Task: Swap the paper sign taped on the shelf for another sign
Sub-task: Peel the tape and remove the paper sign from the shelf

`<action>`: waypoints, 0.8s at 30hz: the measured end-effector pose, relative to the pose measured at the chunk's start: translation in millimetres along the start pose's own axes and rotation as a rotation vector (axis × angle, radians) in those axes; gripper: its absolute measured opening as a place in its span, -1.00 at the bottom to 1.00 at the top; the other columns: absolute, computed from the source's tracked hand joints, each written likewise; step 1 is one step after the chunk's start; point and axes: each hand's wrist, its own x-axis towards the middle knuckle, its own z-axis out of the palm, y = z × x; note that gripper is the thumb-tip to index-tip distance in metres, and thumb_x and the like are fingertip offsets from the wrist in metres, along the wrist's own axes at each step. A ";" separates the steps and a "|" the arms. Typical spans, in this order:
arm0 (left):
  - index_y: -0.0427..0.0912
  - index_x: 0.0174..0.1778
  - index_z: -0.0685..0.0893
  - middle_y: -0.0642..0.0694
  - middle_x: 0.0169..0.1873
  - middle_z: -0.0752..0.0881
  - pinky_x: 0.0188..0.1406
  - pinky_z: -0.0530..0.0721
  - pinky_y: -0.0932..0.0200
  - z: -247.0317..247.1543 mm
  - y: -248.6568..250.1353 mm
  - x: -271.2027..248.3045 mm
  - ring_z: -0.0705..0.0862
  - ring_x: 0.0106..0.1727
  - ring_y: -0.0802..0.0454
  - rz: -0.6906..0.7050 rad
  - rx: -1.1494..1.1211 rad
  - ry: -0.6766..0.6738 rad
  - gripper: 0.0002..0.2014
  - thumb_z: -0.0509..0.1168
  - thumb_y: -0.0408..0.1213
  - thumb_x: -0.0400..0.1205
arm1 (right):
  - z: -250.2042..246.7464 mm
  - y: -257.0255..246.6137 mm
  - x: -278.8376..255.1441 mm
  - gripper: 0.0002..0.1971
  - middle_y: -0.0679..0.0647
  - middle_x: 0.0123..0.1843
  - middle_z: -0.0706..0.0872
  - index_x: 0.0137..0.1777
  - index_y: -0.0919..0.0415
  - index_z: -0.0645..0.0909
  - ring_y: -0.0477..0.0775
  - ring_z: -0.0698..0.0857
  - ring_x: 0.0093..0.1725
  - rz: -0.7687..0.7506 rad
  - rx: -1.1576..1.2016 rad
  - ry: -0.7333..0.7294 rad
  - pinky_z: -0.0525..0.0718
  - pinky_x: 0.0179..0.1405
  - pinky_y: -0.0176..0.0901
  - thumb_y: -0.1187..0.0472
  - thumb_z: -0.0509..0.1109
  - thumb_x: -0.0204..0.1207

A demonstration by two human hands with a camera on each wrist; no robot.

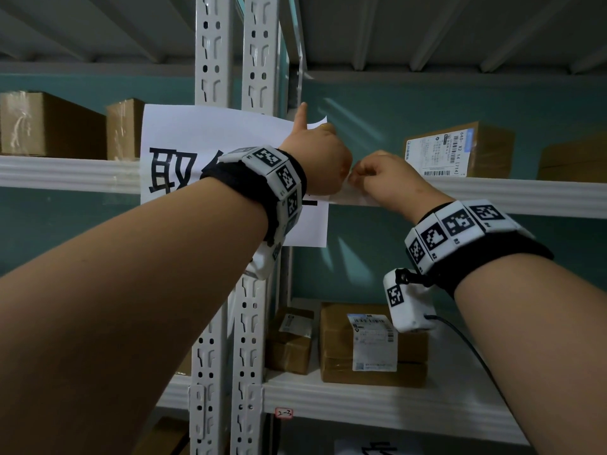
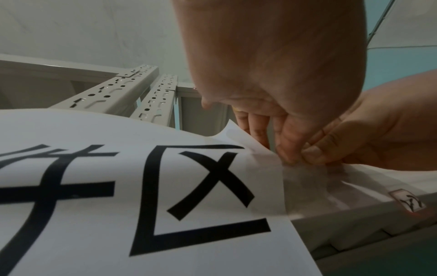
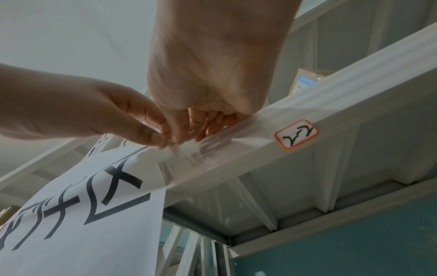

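Observation:
A white paper sign point(image 1: 210, 133) with large black characters hangs across the shelf uprights, fixed at its right edge to the white shelf beam point(image 1: 525, 195) by clear tape point(image 1: 348, 196). My left hand point(image 1: 320, 159) has its fingers curled at the sign's right edge, thumb pointing up; the sign's top right corner curls in front of the fingers point(image 2: 250, 128). My right hand point(image 1: 374, 174) pinches the top edge of the tape point(image 3: 187, 158) beside the left fingertips point(image 3: 151, 138). The tape point(image 2: 305, 183) looks wrinkled and partly lifted off the beam.
Cardboard parcels sit on the shelves at right point(image 1: 460, 149), left point(image 1: 49, 126) and on the level below point(image 1: 371, 343). Two perforated uprights point(image 1: 230, 50) run behind the sign. A red-edged label point(image 3: 296, 134) sticks to the beam. Another printed sheet point(image 1: 377, 448) shows at the bottom edge.

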 end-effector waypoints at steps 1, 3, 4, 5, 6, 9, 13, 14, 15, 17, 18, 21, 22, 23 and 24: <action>0.00 -0.04 0.75 0.07 -0.23 0.59 0.51 -0.23 -0.50 -0.7 0.0 0.3 0.39 0.43 0.00 -0.001 0.002 -0.005 -0.67 0.04 -0.20 0.63 | -0.1 -0.3 0.0 -0.80 0.21 0.25 0.62 0.07 0.17 0.77 0.22 0.57 0.29 0.003 0.006 -0.001 0.50 0.32 -0.07 0.20 0.36 0.53; 0.00 -0.03 0.75 0.06 -0.22 0.57 0.54 -0.20 -0.50 -0.8 -0.2 1.2 0.36 0.47 -0.01 0.001 0.007 -0.011 -0.67 0.04 -0.21 0.63 | -1.0 -1.6 -1.2 -0.80 0.20 0.25 0.62 0.07 0.17 0.77 0.21 0.57 0.30 0.008 0.022 -0.005 0.50 0.30 -0.11 0.23 0.35 0.53; -0.01 -0.02 0.75 0.05 -0.22 0.56 0.55 -0.17 -0.50 -0.3 -0.3 1.9 0.36 0.47 -0.02 0.007 0.012 -0.010 -0.67 0.04 -0.21 0.63 | -1.8 -2.1 -1.3 -0.80 0.20 0.25 0.62 0.07 0.18 0.77 0.20 0.57 0.30 0.013 0.028 -0.012 0.49 0.29 -0.13 0.25 0.35 0.54; -0.02 -0.02 0.75 0.05 -0.22 0.56 0.55 -0.14 -0.49 0.1 -0.7 2.8 0.36 0.47 -0.03 0.018 0.020 -0.006 -0.66 0.04 -0.21 0.63 | -2.8 -2.7 -1.8 -0.80 0.20 0.25 0.63 0.07 0.19 0.76 0.19 0.57 0.29 0.022 0.034 -0.020 0.50 0.25 -0.15 0.25 0.34 0.54; -0.02 -0.02 0.75 0.04 -0.22 0.56 0.55 -0.13 -0.49 0.0 -1.4 3.6 0.38 0.46 -0.04 0.030 0.029 0.000 -0.66 0.04 -0.22 0.63 | -3.9 -3.5 -2.0 -0.80 0.20 0.23 0.64 0.08 0.21 0.76 0.17 0.60 0.25 0.032 0.050 -0.030 0.52 0.18 -0.19 0.25 0.34 0.55; -0.04 0.02 0.72 0.02 -0.21 0.56 0.54 -0.13 -0.50 -2.9 -5.4 4.1 0.42 0.42 -0.03 0.048 0.018 0.015 -0.68 0.03 -0.27 0.63 | -8.3 -7.2 -5.0 -0.78 0.23 0.00 0.69 0.11 0.35 0.71 0.09 0.66 -0.14 0.111 0.290 -0.072 0.60 -0.29 -0.35 0.26 0.32 0.58; -0.03 0.05 0.68 0.02 -0.18 0.57 0.54 -0.21 -0.47 -2.2 -7.5 0.5 0.46 0.41 0.00 0.078 -0.014 0.064 -0.69 0.03 -0.29 0.63 | -9.6 -8.1 -5.2 -0.86 0.12 -0.20 0.68 -0.01 0.27 0.72 0.01 0.62 -0.21 0.139 0.378 -0.067 0.58 -0.23 -0.23 0.29 0.33 0.55; -0.03 0.04 0.67 0.01 -0.16 0.62 0.55 -0.21 -0.47 0.1 -7.4 -0.6 0.47 0.40 -0.01 0.080 -0.017 0.086 -0.70 0.03 -0.29 0.63 | -9.1 -8.7 -4.8 -0.89 0.11 -0.21 0.68 -0.09 0.22 0.72 0.03 0.62 -0.17 0.136 0.375 -0.067 0.58 -0.14 -0.19 0.29 0.34 0.55; -0.02 0.04 0.67 -0.02 -0.11 0.67 0.55 -0.20 -0.47 2.8 -7.1 -1.6 0.47 0.39 -0.02 0.077 -0.021 0.112 -0.71 0.03 -0.28 0.62 | -9.2 -9.7 -5.0 -0.88 0.10 -0.21 0.67 -0.19 0.16 0.69 0.04 0.62 -0.12 0.132 0.374 -0.068 0.56 -0.06 -0.16 0.28 0.35 0.54; -0.04 0.04 0.68 -0.08 0.02 0.72 0.55 -0.19 -0.45 8.2 -5.8 -4.5 0.45 0.43 -0.04 0.074 -0.009 0.177 -0.70 0.03 -0.25 0.63 | -9.5 -10.1 -4.8 -0.84 0.06 -0.24 0.66 -0.26 0.10 0.66 0.04 0.60 -0.09 0.127 0.351 -0.069 0.54 -0.03 -0.19 0.28 0.35 0.54; -0.06 0.06 0.69 -0.09 0.11 0.70 0.56 -0.18 -0.45 10.1 -5.4 -6.5 0.41 0.48 -0.05 0.078 0.007 0.216 -0.69 0.03 -0.24 0.64 | -9.5 -11.1 -5.7 -0.86 0.06 -0.25 0.65 -0.21 0.16 0.69 0.02 0.59 -0.12 0.120 0.335 -0.067 0.53 -0.10 -0.26 0.29 0.34 0.54; -0.06 0.13 0.68 -0.05 0.43 0.51 0.58 -0.17 -0.43 16.1 -6.8 -12.3 0.25 0.61 -0.09 0.106 0.030 0.342 -0.70 0.07 -0.20 0.64 | -8.5 -12.2 -8.6 -0.87 -0.02 -0.27 0.64 -0.07 0.23 0.70 -0.08 0.57 -0.25 0.113 0.332 -0.026 0.48 -0.35 -0.48 0.34 0.31 0.54; -0.05 0.15 0.67 -0.05 0.48 0.45 0.59 -0.16 -0.42 18.0 -7.7 -14.7 0.22 0.63 -0.10 0.111 0.019 0.374 -0.71 0.11 -0.20 0.61 | -7.6 -11.6 -9.4 -0.87 -0.07 -0.29 0.63 -0.14 0.19 0.69 -0.08 0.57 -0.22 0.115 0.337 -0.009 0.48 -0.30 -0.43 0.34 0.31 0.54; -0.04 0.15 0.65 -0.06 0.51 0.43 0.60 -0.13 -0.41 20.6 -8.5 -16.9 0.22 0.64 -0.11 0.115 0.005 0.407 -0.71 0.14 -0.21 0.57 | -6.8 -11.1 -10.4 -0.85 -0.11 -0.30 0.63 -0.21 0.13 0.66 -0.08 0.57 -0.19 0.116 0.345 0.008 0.49 -0.22 -0.34 0.33 0.32 0.53; -0.06 0.16 0.63 -0.09 0.52 0.42 0.60 -0.08 -0.40 23.4 -8.9 -19.3 0.23 0.63 -0.13 0.114 -0.006 0.438 -0.70 0.17 -0.22 0.54 | -5.5 -10.7 -11.5 -0.86 -0.13 -0.30 0.62 -0.22 0.11 0.63 -0.07 0.57 -0.16 0.122 0.364 0.022 0.48 -0.13 -0.26 0.32 0.34 0.53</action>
